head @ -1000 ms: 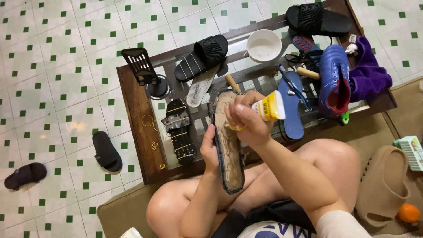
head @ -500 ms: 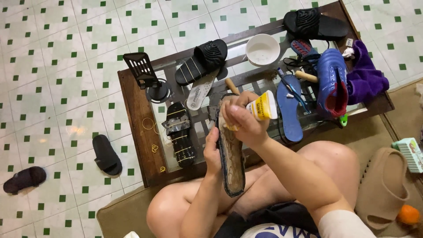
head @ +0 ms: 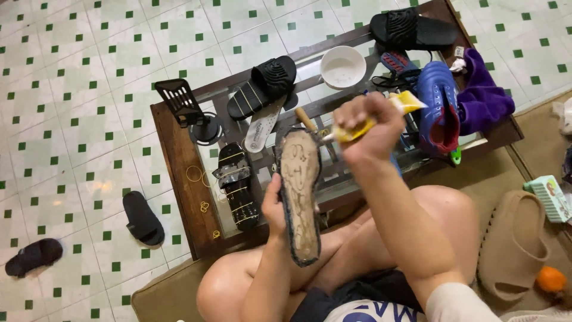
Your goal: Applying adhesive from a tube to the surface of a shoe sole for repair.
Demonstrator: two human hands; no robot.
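Since the earlier frame, the right hand (head: pixel 368 128), clenched on the yellow glue tube (head: pixel 381 116), has swung its nozzle toward the worn sole (head: pixel 300 194), which the left hand (head: pixel 274 206) grips face-up over the worktop's (head: pixel 179 173) near edge.

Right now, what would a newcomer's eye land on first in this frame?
At centre, the left hand holds a worn shoe sole upright over the lap, its rough glue-stained face showing, while the right hand grips a yellow glue tube with its nozzle by the sole's top end. Behind them, a glass-topped wooden table is crowded with black sandals, a blue clog, a white bowl and a purple cloth.
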